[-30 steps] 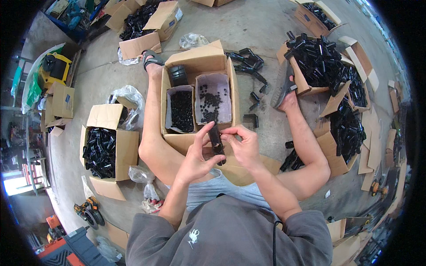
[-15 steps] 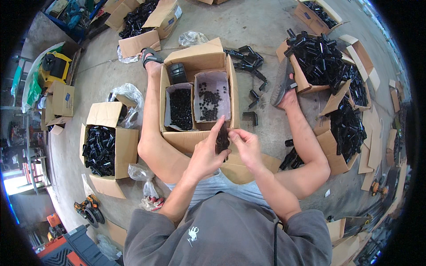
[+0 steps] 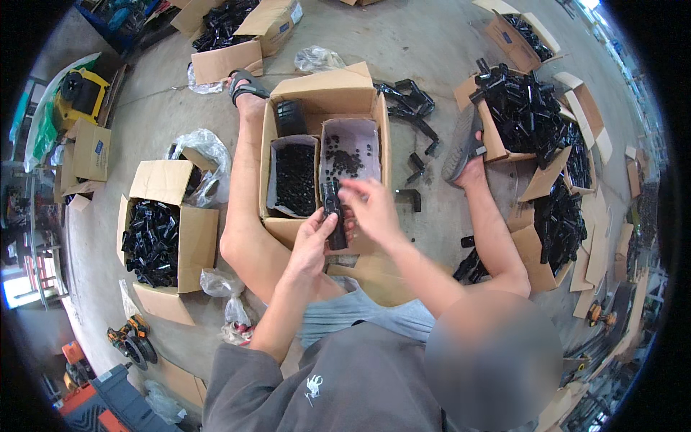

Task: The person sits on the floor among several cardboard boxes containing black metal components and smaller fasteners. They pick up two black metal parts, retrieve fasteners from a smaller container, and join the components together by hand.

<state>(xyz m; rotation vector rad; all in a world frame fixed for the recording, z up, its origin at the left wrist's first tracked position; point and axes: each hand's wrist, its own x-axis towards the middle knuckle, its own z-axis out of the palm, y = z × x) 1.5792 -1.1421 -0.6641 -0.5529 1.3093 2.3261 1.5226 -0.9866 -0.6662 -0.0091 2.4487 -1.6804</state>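
My left hand (image 3: 315,236) grips a black, tube-shaped plastic part (image 3: 336,239), tilted nearly upright above the near edge of an open carton (image 3: 327,81). At the part's far end is my right hand (image 3: 374,210), thumb and fingertips drawn together. Whatever they may pinch is too small to make out. Inside the carton sit two lined inner boxes. Many small black pieces (image 3: 294,176) fill the left one. In the right inner box (image 3: 360,131), fewer small pieces (image 3: 344,160) lie scattered. Behind the left box stands a dark ribbed object (image 3: 290,117).
Loose black parts (image 3: 410,101) lie on the floor right of the carton. Boxes of black parts stand at left (image 3: 151,245), far right (image 3: 515,108) and near right (image 3: 558,223). A power drill (image 3: 129,335) lies lower left. My legs flank the carton.
Both hands have moved slightly left with the black part, which now shows more fully in the left hand. The right hand has shifted up to its far end.
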